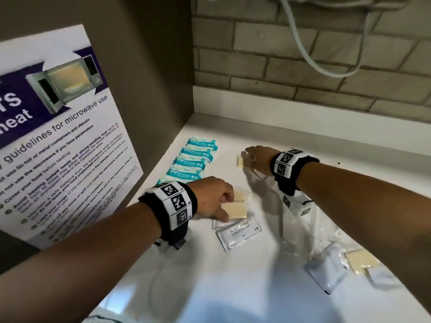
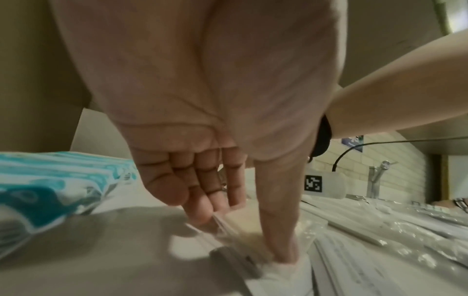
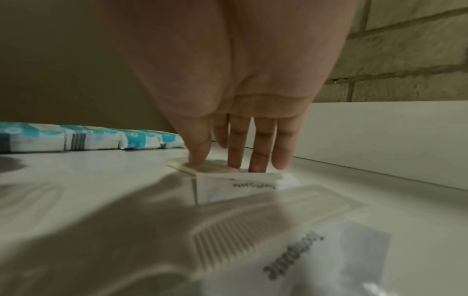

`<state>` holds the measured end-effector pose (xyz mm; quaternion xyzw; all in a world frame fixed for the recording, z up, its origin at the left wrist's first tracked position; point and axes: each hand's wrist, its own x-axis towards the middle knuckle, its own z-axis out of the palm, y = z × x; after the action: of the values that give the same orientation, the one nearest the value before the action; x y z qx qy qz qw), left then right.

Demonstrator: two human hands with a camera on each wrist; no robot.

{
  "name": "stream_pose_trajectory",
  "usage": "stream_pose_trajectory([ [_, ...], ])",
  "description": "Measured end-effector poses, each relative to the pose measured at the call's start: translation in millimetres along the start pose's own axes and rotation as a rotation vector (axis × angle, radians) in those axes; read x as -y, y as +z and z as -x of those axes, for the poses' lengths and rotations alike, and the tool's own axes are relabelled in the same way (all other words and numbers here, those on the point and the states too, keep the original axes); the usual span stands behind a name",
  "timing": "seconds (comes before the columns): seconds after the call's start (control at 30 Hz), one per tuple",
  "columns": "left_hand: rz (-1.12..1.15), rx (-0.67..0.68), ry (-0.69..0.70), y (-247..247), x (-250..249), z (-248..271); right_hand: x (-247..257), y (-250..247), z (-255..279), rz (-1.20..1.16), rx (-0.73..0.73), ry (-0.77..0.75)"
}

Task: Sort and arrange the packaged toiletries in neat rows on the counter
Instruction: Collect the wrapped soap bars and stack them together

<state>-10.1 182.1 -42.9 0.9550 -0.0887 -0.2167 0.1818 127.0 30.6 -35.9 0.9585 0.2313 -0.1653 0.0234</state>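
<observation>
The white tabletop [image 1: 303, 145] runs into a corner between a brown side panel bearing a microwave-use poster [image 1: 58, 136] and a brick-tiled wall. Along the panel lies a row of teal-and-white packets [image 1: 193, 157], edge to edge. Clear plastic wrappers [image 1: 310, 220] sprawl at the right, one holding a comb [image 3: 228, 240]; blurred white sachets and a cream soap bar [image 1: 359, 261] lie in the crumpled plastic near the front right. A white sachet marked conditioner [image 1: 240, 231] lies flat mid-tabletop. The left hand [image 1: 214, 197] pinches a wrapped cream soap bar [image 1: 235, 209] between thumb and fingers, just above that sachet. The right hand [image 1: 256, 155], fingers straight, presses a smaller wrapped soap [image 1: 240, 162] onto the tabletop, beside a toothpaste packet [image 3: 243, 186].
</observation>
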Motion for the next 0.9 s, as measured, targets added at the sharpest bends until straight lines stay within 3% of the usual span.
stream_pose_trajectory([
  [0.13, 0.032, -0.024, -0.104, -1, 0, -8, 8, -10, -1, 0.103, 0.064, 0.016],
  [0.33, -0.107, 0.006, -0.192, -5, -19, -20, 7, -12, -9, 0.017, -0.036, 0.034],
  [0.5, -0.018, -0.057, -0.198, 1, -32, -30, 0, -16, 5, -0.167, -0.069, -0.001],
  [0.73, -0.009, -0.09, -0.274, 2, -58, -41, -19, -29, 48, -0.315, -0.14, -0.008],
  [0.9, -0.019, -0.039, -0.349, -2, -61, -50, -36, -25, 94, -0.312, -0.124, 0.034],
])
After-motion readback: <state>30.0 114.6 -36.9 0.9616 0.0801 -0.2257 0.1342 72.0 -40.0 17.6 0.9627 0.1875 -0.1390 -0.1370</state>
